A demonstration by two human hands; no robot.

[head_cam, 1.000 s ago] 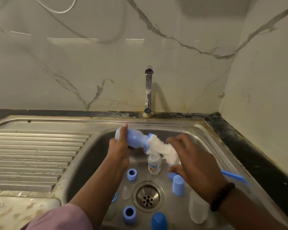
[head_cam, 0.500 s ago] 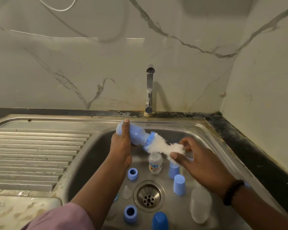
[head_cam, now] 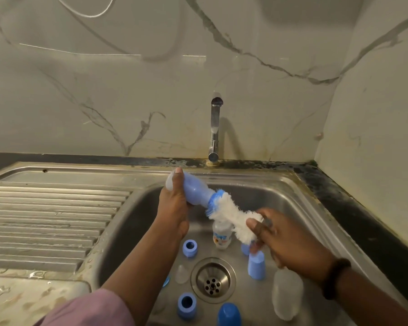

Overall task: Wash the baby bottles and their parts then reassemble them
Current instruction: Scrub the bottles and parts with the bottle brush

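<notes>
A: What are the fingers doing?

B: The left hand point(head_cam: 174, 203) is wrapped round a blue baby bottle point(head_cam: 193, 190), thumb up along its base, holding it tilted over the back of the sink point(head_cam: 280, 191) with the neck aimed down to the right. The right hand point(head_cam: 283, 241) pinches the white bristles of a bottle brush point(head_cam: 231, 215) whose blue-tipped end sits at the bottle's neck

A: And around them?

B: Below the brush a small printed bottle point(head_cam: 222, 236) stands upright on the basin floor. Just left of it is a blue ring point(head_cam: 189, 248); a pale blue cap point(head_cam: 256, 267) stands right of the drain point(head_cam: 213, 280). Another ring point(head_cam: 186, 304) and a darker blue cap point(head_cam: 229, 315) sit at the near edge, and a clear bottle point(head_cam: 287, 295) lies under the right wrist

A: Further out?

B: The tap point(head_cam: 214, 132) rises behind the basin, the ribbed draining board point(head_cam: 45, 220) to the left
</notes>
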